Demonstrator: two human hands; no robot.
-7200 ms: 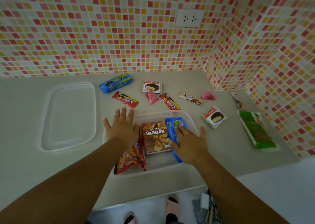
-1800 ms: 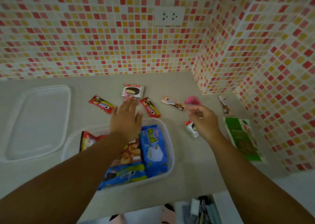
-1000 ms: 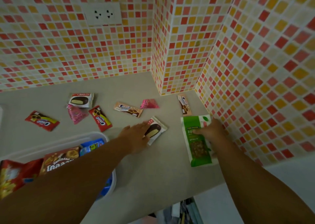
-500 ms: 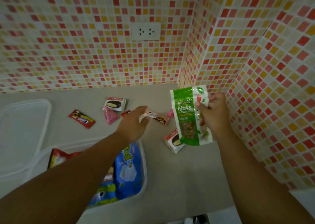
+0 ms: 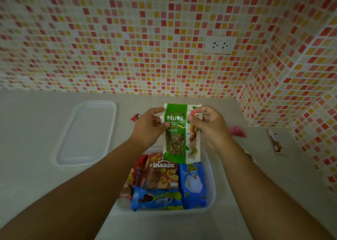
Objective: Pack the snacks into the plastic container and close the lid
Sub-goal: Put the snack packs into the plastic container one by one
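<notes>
Left hand (image 5: 148,125) and right hand (image 5: 209,124) — fingers curled — pinch the upright nuts pouch (image 5: 179,135) over the container (image 5: 211,190).

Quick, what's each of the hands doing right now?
Left hand: pinching the green nuts pouch at its upper left edge.
Right hand: pinching the same pouch's upper right.

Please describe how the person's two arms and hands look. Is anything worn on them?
Both forearms are bare up to the frame edge: no sleeves, no watch or bracelet. The left hand and the right hand have no gloves, and no rings are visible. The fingernails look short and unpainted.
</notes>
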